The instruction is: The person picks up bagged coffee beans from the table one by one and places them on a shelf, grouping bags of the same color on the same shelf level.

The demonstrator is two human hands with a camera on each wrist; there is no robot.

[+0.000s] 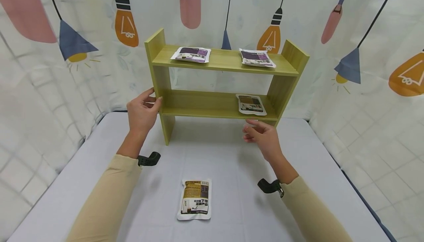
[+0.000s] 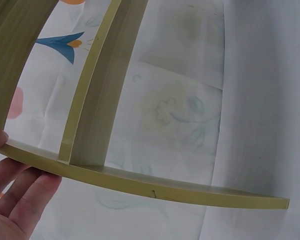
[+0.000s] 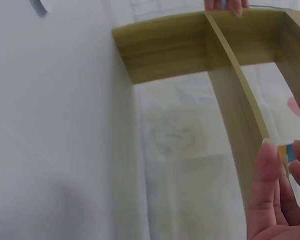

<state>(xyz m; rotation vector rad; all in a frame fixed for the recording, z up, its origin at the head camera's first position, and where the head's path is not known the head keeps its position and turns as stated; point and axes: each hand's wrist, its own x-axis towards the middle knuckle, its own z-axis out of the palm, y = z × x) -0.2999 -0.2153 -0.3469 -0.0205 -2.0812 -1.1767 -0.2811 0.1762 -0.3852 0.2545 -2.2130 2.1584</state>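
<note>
A greenish-yellow wooden shelf rack [image 1: 212, 107] stands on the table. Its left side panel is pinched by my left hand [image 1: 142, 111], thumb and fingers on opposite faces in the left wrist view. Just below the middle board's front edge, toward the right, is my right hand [image 1: 263, 139], its fingers loosely bent and no item visible in them. Whether its fingertips touch the board is unclear. Above that hand a brown-and-white packet [image 1: 251, 104] lies on the middle board. Two purple-and-white packets, one left [image 1: 192, 55] and one right [image 1: 257, 58], lie on the top board.
Another brown-and-white packet [image 1: 195, 199] lies flat on the white-covered table [image 1: 228, 183], nearer to me. Behind the rack hangs a pale curtain [image 1: 212, 2] printed with lamps. White tile-patterned sheets [image 1: 381, 135] flank both sides of the table.
</note>
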